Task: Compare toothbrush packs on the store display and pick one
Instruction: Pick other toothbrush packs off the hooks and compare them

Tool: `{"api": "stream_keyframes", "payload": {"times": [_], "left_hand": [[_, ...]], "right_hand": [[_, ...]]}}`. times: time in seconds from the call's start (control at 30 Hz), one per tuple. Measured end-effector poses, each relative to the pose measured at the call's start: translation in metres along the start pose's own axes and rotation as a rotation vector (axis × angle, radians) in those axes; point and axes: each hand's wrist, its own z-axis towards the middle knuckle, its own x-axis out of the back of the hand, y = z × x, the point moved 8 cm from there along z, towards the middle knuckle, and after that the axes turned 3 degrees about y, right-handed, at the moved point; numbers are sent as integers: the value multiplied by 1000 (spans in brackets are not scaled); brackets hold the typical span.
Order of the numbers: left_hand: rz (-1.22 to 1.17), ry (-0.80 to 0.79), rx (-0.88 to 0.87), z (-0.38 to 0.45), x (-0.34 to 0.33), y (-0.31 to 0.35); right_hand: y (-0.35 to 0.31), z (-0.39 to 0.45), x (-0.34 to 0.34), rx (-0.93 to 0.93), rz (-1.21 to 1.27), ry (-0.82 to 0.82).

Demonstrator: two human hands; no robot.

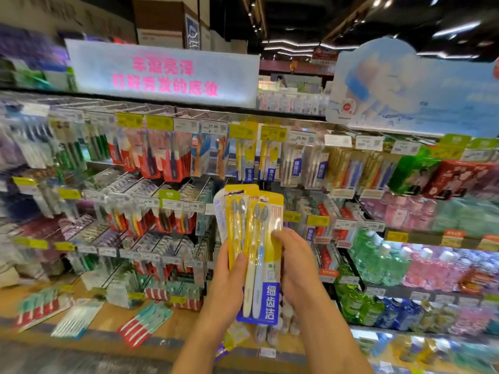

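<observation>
I hold several yellow toothbrush packs fanned upright in front of the display. The front pack [266, 255] is yellow with a blue label and carries a cream and a pale blue brush. A second yellow pack [236, 222] sits behind it to the left, and a white-edged pack [219, 214] peeks out further left. My left hand [229, 276] grips the packs from the left, thumb on the front. My right hand [294, 268] grips the front pack's right edge. Matching yellow packs [244, 160] hang on pegs above.
Pegs of toothbrush packs [151, 155] with price tags fill the display wall. Loose packs [143, 323] lie on the wooden ledge below. Mouthwash bottles [383, 263] stand on shelves to the right. A lit sign [162, 74] runs along the top.
</observation>
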Motion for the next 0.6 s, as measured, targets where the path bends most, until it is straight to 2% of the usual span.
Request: {"api": "stream_keyframes", "payload": {"times": [0.3,0.6], "left_hand": [[-1,-108,-52,60,30,23],[-27,-158,30,91,49,2]], "right_hand": [[-41,53,-48,152,-33,68],[-19,82,-66,107,-91,100]]}}
